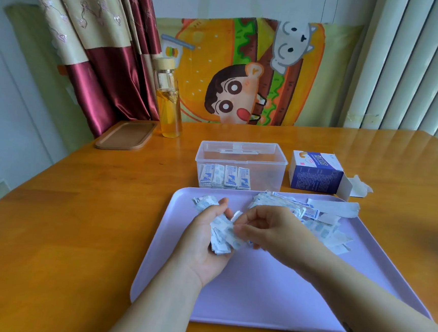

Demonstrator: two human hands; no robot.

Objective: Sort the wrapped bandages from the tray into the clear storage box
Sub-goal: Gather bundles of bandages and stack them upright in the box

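1. Left hand: palm up, fingers and thumb curled round a bundle of wrapped bandages, held above the far-left part of the tray.
2. Right hand: fingers curled, tips pinching at the bundle's right edge. Cannot tell whether it is adding a wrapper or squaring the stack.
3. Tray: lilac, at the desk's near edge. Loose bandages are heaped in its far-right corner.
4. Clear storage box: open-topped, just beyond the tray's far edge. A row of filed bandages stands on edge in its left half.
5. Carton: blue and white, flap open, just right of the clear storage box.
6. Handling (judgement): the wrappers look light, thin and floppy, and probably slide on each other, so a stack is likely to fan out. Pinch across the flat faces at mid-length, keep the edges aligned, and lower the stack upright beside the row.
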